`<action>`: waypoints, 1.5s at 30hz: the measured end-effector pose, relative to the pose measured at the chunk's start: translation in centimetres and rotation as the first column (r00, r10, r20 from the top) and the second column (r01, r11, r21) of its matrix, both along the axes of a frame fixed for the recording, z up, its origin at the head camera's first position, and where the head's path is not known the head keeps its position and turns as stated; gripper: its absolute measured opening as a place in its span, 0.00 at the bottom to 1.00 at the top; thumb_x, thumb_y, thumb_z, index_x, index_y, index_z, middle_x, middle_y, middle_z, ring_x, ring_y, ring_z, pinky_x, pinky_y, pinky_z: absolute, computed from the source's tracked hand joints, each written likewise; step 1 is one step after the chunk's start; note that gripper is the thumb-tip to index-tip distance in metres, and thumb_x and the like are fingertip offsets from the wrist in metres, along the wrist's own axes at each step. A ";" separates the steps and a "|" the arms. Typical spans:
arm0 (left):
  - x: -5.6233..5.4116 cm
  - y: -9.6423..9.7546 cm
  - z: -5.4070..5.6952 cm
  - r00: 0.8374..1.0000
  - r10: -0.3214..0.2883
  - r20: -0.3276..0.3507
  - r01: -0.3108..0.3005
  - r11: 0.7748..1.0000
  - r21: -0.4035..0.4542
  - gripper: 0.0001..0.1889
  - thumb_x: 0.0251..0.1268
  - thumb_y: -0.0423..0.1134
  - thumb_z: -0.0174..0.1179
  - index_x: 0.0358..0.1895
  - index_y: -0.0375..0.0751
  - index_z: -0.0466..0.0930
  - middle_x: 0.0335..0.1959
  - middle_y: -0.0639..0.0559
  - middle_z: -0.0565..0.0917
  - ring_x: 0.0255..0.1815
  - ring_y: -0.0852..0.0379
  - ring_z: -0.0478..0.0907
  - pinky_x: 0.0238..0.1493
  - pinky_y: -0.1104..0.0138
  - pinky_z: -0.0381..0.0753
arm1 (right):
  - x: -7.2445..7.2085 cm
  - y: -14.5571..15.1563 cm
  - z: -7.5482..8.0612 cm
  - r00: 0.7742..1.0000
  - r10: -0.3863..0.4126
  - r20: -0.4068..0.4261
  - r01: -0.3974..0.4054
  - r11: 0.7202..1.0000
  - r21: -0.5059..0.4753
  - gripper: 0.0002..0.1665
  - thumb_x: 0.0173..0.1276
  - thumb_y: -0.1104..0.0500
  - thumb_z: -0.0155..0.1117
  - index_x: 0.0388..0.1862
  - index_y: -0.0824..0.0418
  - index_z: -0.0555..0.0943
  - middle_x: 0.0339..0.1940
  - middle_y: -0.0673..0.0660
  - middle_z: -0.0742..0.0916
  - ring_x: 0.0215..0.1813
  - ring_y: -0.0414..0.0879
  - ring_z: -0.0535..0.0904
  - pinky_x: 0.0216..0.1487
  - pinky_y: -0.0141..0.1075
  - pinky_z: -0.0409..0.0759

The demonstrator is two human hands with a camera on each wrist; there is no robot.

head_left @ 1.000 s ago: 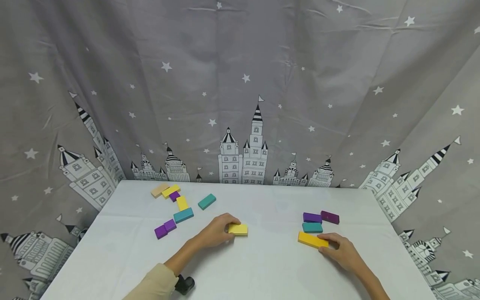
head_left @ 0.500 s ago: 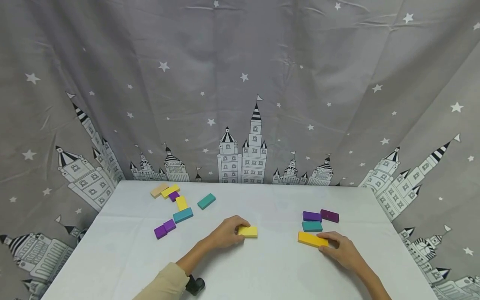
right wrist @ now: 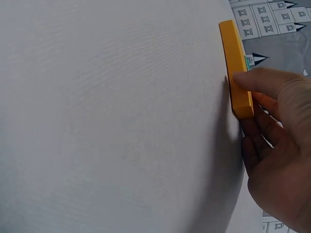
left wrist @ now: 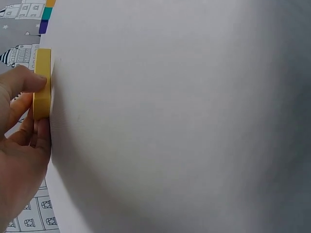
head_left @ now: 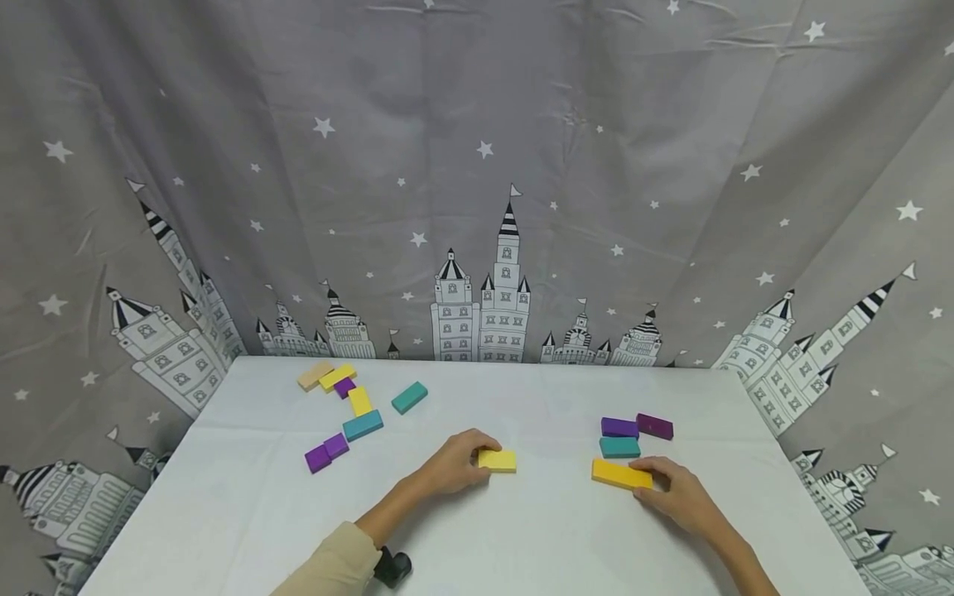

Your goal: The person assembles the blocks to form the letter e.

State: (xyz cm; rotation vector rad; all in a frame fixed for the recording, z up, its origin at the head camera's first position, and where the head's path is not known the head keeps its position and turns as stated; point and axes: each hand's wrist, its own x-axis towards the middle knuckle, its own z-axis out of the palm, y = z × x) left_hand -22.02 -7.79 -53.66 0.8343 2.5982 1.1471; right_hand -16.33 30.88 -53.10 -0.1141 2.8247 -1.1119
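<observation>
Near the middle of the white table, my left hand (head_left: 452,463) pinches a light yellow block (head_left: 501,461) at its left end, thumb on the near side. The left wrist view shows the same yellow block (left wrist: 43,92) between thumb and fingers. Over on the right, my right hand (head_left: 681,495) grips the right end of a longer orange-yellow block (head_left: 620,474). In the right wrist view the thumb lies across the front of this orange-yellow block (right wrist: 235,63). Just behind it lie a teal block (head_left: 619,448), a purple block (head_left: 619,428) and a dark plum block (head_left: 655,426).
At the table's (head_left: 551,538) left lie several blocks: a tan one (head_left: 315,377), yellow ones (head_left: 360,401), small purple ones (head_left: 318,459), a blue-teal one (head_left: 363,425) and a green-teal one (head_left: 410,398). A grey curtain (head_left: 596,182) with printed castles hangs behind.
My left hand has moved to the right with the yellow block, shortening the gap to the orange-yellow one. My right hand has stayed in place on its block.
</observation>
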 end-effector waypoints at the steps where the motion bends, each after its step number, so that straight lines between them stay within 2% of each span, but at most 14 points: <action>1: 0.0 0.0 0.1 1.000 0.001 0.005 -0.001 1.000 0.000 0.19 0.59 0.28 0.66 0.56 0.36 0.81 0.51 0.49 0.81 0.49 0.55 0.76 0.54 0.62 0.79 | 0.0 -0.1 0.0 1.000 0.002 -0.006 -0.002 1.000 0.003 0.21 0.63 0.60 0.74 0.55 0.60 0.83 0.56 0.61 0.84 0.62 0.61 0.76 0.65 0.58 0.70; 6: -0.2 -0.1 0.4 1.000 0.000 0.019 0.000 1.000 0.002 0.19 0.58 0.27 0.67 0.55 0.36 0.81 0.50 0.49 0.81 0.48 0.54 0.76 0.54 0.61 0.79 | -0.1 -0.8 0.2 0.998 0.019 -0.053 -0.018 1.000 0.014 0.20 0.62 0.61 0.74 0.54 0.60 0.84 0.53 0.59 0.85 0.59 0.59 0.78 0.63 0.56 0.74; 10: -0.3 0.0 0.3 1.000 -0.009 0.016 0.009 1.000 -0.001 0.19 0.58 0.27 0.67 0.55 0.36 0.81 0.51 0.50 0.81 0.49 0.54 0.76 0.54 0.61 0.79 | -0.1 -1.6 0.3 0.996 0.042 -0.072 -0.043 0.999 -0.014 0.20 0.62 0.60 0.74 0.53 0.59 0.85 0.54 0.58 0.85 0.59 0.59 0.78 0.63 0.56 0.73; 22: -0.4 -0.1 0.3 0.999 -0.019 0.036 0.019 1.000 0.005 0.18 0.59 0.28 0.67 0.54 0.36 0.81 0.49 0.50 0.81 0.47 0.55 0.75 0.54 0.62 0.78 | -0.9 -5.1 0.0 0.994 0.092 -0.063 -0.099 0.989 -0.114 0.19 0.61 0.59 0.75 0.52 0.57 0.86 0.52 0.54 0.86 0.60 0.57 0.77 0.65 0.57 0.71; 34: -0.3 -0.2 0.2 0.999 -0.008 0.054 0.008 1.000 -0.007 0.19 0.59 0.29 0.67 0.55 0.38 0.82 0.50 0.52 0.81 0.47 0.57 0.75 0.54 0.61 0.78 | -1.8 -7.9 -0.3 0.985 0.132 -0.112 -0.145 0.982 -0.118 0.18 0.61 0.61 0.75 0.51 0.57 0.86 0.50 0.51 0.87 0.56 0.53 0.79 0.63 0.53 0.74; 45: -0.6 -0.1 0.2 0.998 -0.010 0.061 0.011 1.000 -0.015 0.18 0.60 0.29 0.67 0.55 0.38 0.82 0.49 0.52 0.81 0.47 0.56 0.75 0.54 0.62 0.78 | -2.4 -9.7 -0.5 0.989 0.104 -0.104 -0.115 0.987 -0.111 0.18 0.60 0.63 0.75 0.50 0.55 0.86 0.51 0.51 0.86 0.59 0.53 0.79 0.64 0.53 0.73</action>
